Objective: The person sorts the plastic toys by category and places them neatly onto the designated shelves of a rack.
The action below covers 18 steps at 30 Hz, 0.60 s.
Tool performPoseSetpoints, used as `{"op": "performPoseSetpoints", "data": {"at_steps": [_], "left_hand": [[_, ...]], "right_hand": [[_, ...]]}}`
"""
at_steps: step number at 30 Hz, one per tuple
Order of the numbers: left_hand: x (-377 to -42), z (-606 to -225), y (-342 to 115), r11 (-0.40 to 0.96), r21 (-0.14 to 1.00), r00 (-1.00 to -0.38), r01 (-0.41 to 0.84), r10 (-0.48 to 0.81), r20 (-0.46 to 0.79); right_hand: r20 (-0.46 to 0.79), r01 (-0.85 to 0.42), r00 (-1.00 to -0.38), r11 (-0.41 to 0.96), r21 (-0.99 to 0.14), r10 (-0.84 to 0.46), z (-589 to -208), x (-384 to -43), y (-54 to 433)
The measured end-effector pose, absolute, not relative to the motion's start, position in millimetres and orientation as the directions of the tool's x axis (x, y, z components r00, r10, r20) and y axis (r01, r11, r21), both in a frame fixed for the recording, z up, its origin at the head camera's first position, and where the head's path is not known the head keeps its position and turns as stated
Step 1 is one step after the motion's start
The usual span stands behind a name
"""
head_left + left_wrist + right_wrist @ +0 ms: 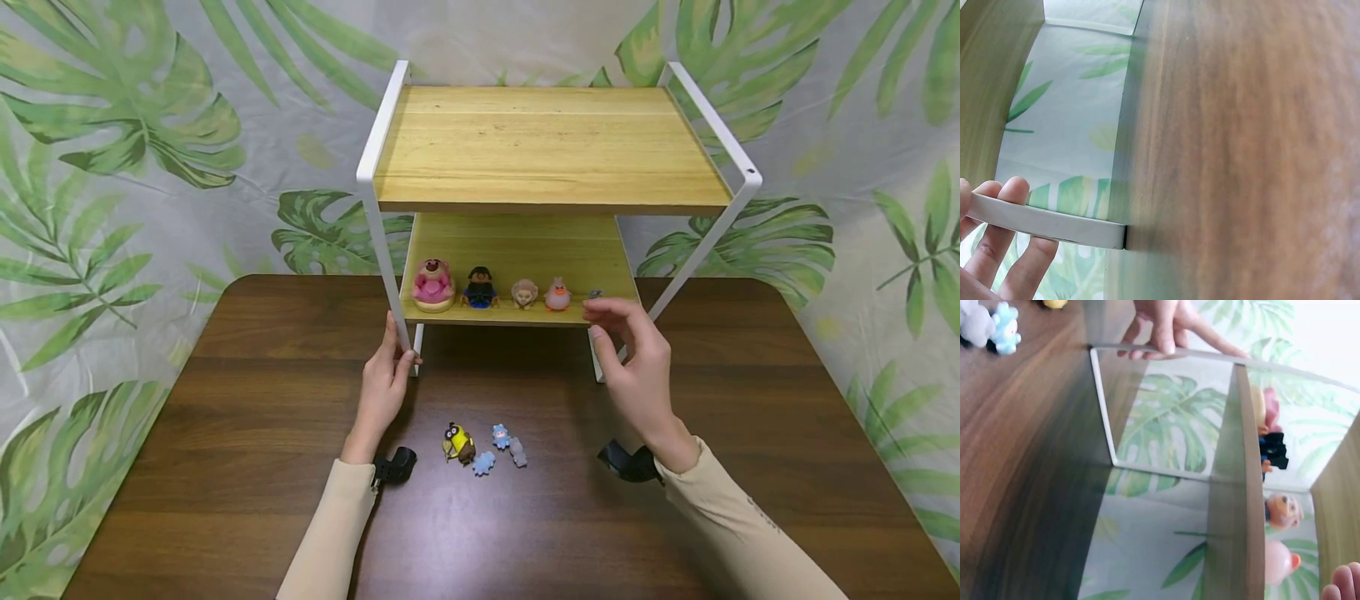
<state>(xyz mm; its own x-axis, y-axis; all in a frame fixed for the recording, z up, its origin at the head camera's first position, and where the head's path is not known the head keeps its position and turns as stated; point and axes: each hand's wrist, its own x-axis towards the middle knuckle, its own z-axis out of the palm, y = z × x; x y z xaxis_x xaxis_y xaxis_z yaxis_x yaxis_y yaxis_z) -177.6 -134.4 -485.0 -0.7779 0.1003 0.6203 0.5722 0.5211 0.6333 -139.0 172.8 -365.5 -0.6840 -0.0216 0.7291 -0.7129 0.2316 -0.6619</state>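
My left hand (384,387) grips the white metal side frame (1047,226) of a two-tier shelf, with fingers on both sides of the bar. At the right end of the lower shelf board (517,242), my right hand (637,358) is bent, its thumb apart from the fingers. A small greyish figure (595,293) shows just behind those fingertips, partly hidden. Left of it stand a pink duck-like figure (557,294), a tan animal-head figure (524,293), a dark-capped figure (480,287) and a pink bear (432,286), in one row.
On the brown table (262,467) before the shelf lie a yellow-and-brown figure (458,443), a light blue figure (501,436), a flat blue piece (483,463) and a grey figure (517,452). The upper wooden board (540,150) overhangs the row. A leaf-patterned cloth (112,167) hangs behind.
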Motion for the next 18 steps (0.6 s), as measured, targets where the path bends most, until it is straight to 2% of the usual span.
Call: {"op": "performPoseSetpoints", "data": {"at_steps": [12,18], "left_hand": [[-178,-486,-134,0.518,0.641,-0.783,0.567,0.099,0.614],[-178,-486,-134,0.515,0.641,-0.782,0.569,0.099,0.615]], "right_hand": [[0.645,-0.661,-0.748,0.269,-0.701,-0.158,-384,-130,162],[0.608,-0.65,-0.76,0.268,-0.711,-0.23,-392,-127,156]]}}
